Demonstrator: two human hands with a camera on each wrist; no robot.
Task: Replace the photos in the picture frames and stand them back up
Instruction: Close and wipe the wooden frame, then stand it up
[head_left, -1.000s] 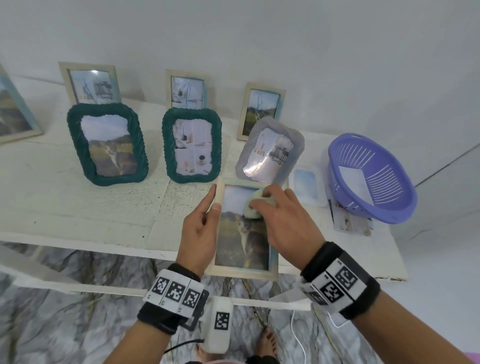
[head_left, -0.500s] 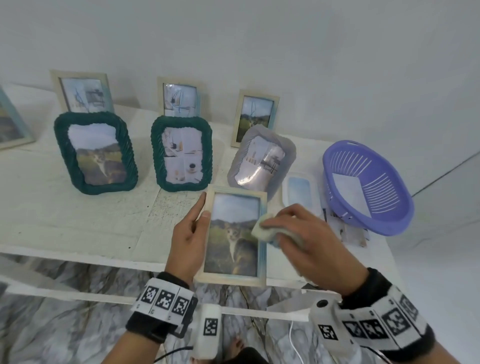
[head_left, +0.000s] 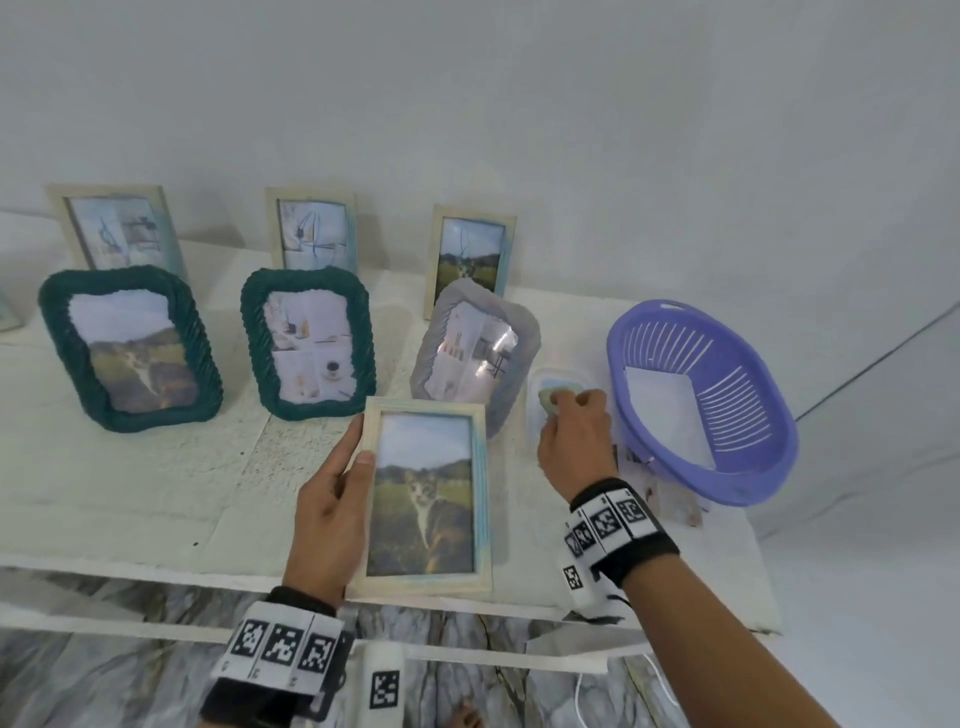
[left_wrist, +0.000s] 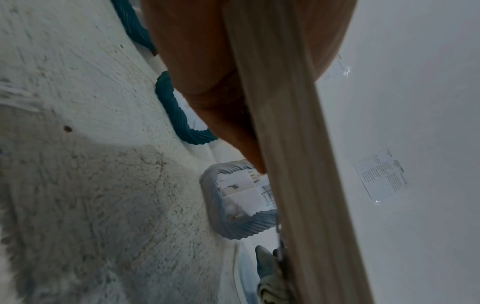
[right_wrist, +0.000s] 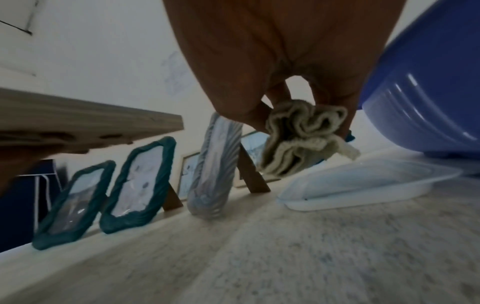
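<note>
My left hand (head_left: 332, 499) grips the left edge of a pale wooden frame (head_left: 427, 499) with a cat photo, held above the table's front edge; in the left wrist view that frame's edge (left_wrist: 291, 144) runs past my fingers. My right hand (head_left: 571, 441) pinches a small crumpled cloth (head_left: 549, 400), (right_wrist: 303, 139) just over a shallow clear tray (head_left: 558, 382), (right_wrist: 363, 185). A grey-blue woven frame (head_left: 475, 358) stands just behind the held frame.
Two green woven frames (head_left: 130, 348), (head_left: 306, 343) and three pale wooden frames (head_left: 117, 228) stand upright toward the wall. A purple basket (head_left: 706, 400) holding a white sheet sits at the right, with loose photos (head_left: 670, 499) under it. The white table (head_left: 130, 493) ends near my wrists.
My right hand lifted the cloth off the glass of the cat frame and carried it right, to above the clear tray. The left hand kept its hold on the frame.
</note>
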